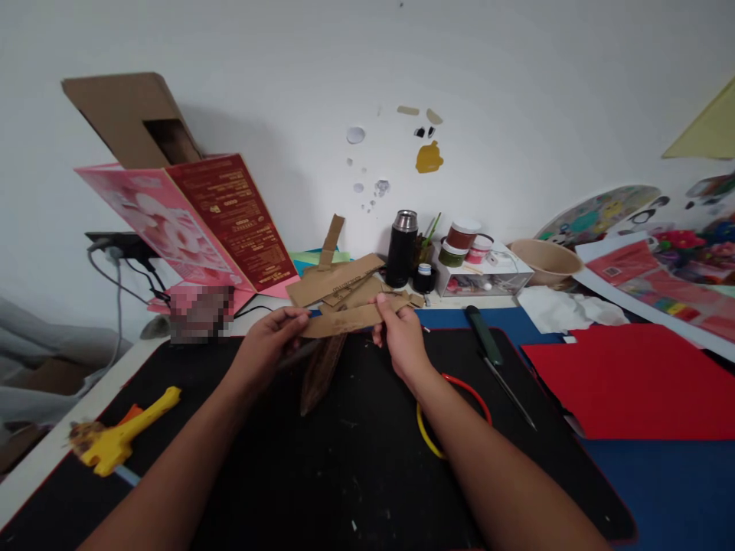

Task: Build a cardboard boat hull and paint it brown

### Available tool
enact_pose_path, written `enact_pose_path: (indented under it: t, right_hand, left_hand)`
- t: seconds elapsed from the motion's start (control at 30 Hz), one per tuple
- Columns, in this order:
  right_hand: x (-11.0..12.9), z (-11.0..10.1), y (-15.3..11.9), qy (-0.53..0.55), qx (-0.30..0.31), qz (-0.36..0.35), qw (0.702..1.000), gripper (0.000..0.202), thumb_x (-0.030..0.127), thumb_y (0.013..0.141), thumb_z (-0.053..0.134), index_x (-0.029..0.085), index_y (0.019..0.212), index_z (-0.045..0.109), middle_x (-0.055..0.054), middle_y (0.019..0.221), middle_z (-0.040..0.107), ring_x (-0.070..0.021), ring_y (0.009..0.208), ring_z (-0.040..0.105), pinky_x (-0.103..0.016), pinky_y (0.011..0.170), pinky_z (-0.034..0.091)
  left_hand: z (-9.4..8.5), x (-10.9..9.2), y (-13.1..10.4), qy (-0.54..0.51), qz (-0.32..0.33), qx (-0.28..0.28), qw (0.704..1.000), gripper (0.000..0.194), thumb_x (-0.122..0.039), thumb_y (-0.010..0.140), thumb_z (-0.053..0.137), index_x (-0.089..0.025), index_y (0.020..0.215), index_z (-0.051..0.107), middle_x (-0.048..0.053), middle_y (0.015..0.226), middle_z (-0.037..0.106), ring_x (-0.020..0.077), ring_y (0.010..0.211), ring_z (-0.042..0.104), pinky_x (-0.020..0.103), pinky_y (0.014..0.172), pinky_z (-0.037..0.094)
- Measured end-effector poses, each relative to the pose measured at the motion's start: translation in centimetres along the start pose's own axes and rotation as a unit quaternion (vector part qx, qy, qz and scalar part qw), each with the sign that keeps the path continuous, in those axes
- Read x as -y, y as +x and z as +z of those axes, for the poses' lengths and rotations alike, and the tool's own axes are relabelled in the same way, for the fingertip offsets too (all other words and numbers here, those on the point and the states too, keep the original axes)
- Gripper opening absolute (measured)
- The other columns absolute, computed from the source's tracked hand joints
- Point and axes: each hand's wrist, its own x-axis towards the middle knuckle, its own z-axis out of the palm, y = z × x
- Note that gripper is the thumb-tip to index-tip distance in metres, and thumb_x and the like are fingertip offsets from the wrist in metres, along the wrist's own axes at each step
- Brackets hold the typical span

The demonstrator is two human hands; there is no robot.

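Between my two hands a brown cardboard strip is held level above the black mat. My left hand pinches its left end, and my right hand grips its right end with thumb and fingers. Just below the strip lies a pointed brown cardboard piece, its upper part hidden behind the strip. More cardboard pieces are piled behind my hands. A red and yellow ring lies partly under my right forearm.
A green-handled pointed tool lies at the right, near red sheets. At the left is a yellow giraffe figure. Along the back stand a pink and red folder, a black bottle, and paint jars on a white box.
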Motion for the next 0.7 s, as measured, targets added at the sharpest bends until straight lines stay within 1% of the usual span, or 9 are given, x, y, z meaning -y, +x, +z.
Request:
enact_pose_path:
  t: [0.07,0.17,0.23,0.3,0.37,0.47,0.6,0.7]
  right_hand:
    - [0.0,0.1,-0.1,0.0,0.026,0.009,1.0,0.056,0.069,0.083,0.073,0.016,0.099,0.073,0.006,0.05,0.053,-0.0097,0.038,0.047,-0.02,0.036,0.032]
    - [0.0,0.2,-0.4,0.011,0.059,0.02,0.998,0.054,0.064,0.082,0.076,0.015,0.105,0.074,0.006,0.052,0.055,-0.0092,0.039,0.046,-0.019,0.036,0.032]
    - [0.1,0.4,-0.6,0.017,0.074,0.024,0.997,0.055,0.061,0.081,0.078,0.015,0.112,0.074,0.006,0.054,0.057,-0.0092,0.039,0.047,-0.019,0.037,0.032]
    - [0.1,0.5,-0.8,0.016,0.092,0.025,0.995,0.056,0.059,0.082,0.079,0.016,0.118,0.074,0.005,0.057,0.061,-0.0094,0.04,0.048,-0.02,0.037,0.033]
    - [0.0,0.6,-0.9,0.014,0.111,0.027,0.993,0.057,0.057,0.082,0.079,0.017,0.122,0.074,0.004,0.058,0.063,-0.0096,0.04,0.049,-0.02,0.038,0.033]
    - [-0.2,0.7,-1.1,0.015,0.126,0.031,0.991,0.058,0.056,0.082,0.081,0.017,0.124,0.073,0.004,0.06,0.064,-0.0096,0.041,0.05,-0.021,0.038,0.033]
    - [-0.1,0.9,-1.4,0.008,0.13,0.041,0.991,0.06,0.056,0.081,0.081,0.017,0.125,0.072,0.004,0.06,0.064,-0.0095,0.041,0.05,-0.02,0.038,0.033]
    - [-0.1,0.9,-1.4,-0.001,0.13,0.044,0.991,0.054,0.059,0.083,0.079,0.017,0.117,0.073,0.004,0.06,0.064,-0.0096,0.041,0.05,-0.02,0.039,0.034]
  left_hand:
    - [-0.3,0.1,0.4,-0.064,0.008,-0.037,0.997,0.038,-0.039,0.062,0.096,-0.016,0.083,0.074,-0.005,0.06,0.055,0.0052,0.047,0.044,0.013,0.04,0.029]
    - [-0.5,0.0,0.7,-0.158,-0.001,-0.06,0.986,0.037,-0.029,0.06,0.095,-0.014,0.086,0.074,-0.004,0.061,0.055,0.0055,0.05,0.048,0.012,0.042,0.034]
    - [-0.5,0.1,0.7,-0.206,-0.012,-0.065,0.976,0.032,-0.023,0.064,0.091,-0.013,0.09,0.074,-0.004,0.061,0.056,0.006,0.051,0.05,0.012,0.045,0.039]
    - [-0.5,0.3,0.8,-0.239,-0.027,-0.066,0.968,0.026,-0.021,0.07,0.086,-0.013,0.092,0.073,-0.004,0.061,0.055,0.0063,0.051,0.05,0.013,0.046,0.041]
    - [-0.4,0.5,0.9,-0.257,-0.041,-0.062,0.964,0.02,-0.022,0.074,0.083,-0.013,0.085,0.07,-0.004,0.061,0.053,0.0067,0.051,0.05,0.014,0.044,0.04]
    - [-0.3,0.8,1.0,-0.258,-0.049,-0.065,0.963,0.022,-0.024,0.076,0.082,-0.015,0.074,0.062,-0.003,0.061,0.053,0.0078,0.049,0.051,0.016,0.041,0.037]
    - [-0.3,1.0,1.1,-0.254,-0.03,-0.089,0.963,0.016,-0.023,0.078,0.079,-0.014,0.08,0.067,-0.003,0.059,0.054,0.008,0.047,0.05,0.017,0.042,0.037]
    - [-0.5,1.0,1.3,-0.255,-0.007,-0.108,0.961,0.017,-0.024,0.077,0.08,-0.014,0.083,0.068,-0.005,0.058,0.054,0.007,0.048,0.049,0.016,0.043,0.038]
